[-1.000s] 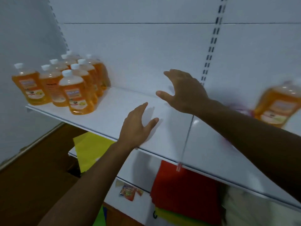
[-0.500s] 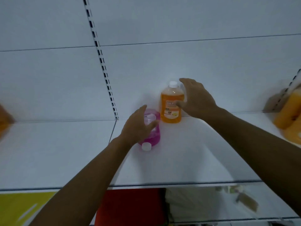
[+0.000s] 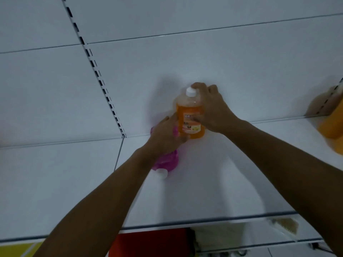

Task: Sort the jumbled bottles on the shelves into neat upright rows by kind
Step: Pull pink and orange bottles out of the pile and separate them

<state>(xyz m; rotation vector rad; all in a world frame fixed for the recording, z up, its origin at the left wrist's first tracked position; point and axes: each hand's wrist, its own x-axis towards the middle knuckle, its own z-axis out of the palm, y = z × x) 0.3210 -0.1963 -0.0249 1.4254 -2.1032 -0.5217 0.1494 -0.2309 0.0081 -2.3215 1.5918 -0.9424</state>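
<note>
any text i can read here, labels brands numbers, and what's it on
"地板": top of the label on the orange bottle, the characters after it hidden by the right hand.
Rest of that label: too small and blurred to read.
Pink bottle under the left hand: no readable text.

On the orange bottle (image 3: 191, 115) you held, the label's top band showed two Chinese characters, 地板, the rest of that line hidden behind your right hand (image 3: 213, 112), smaller print below too blurred to read
</note>
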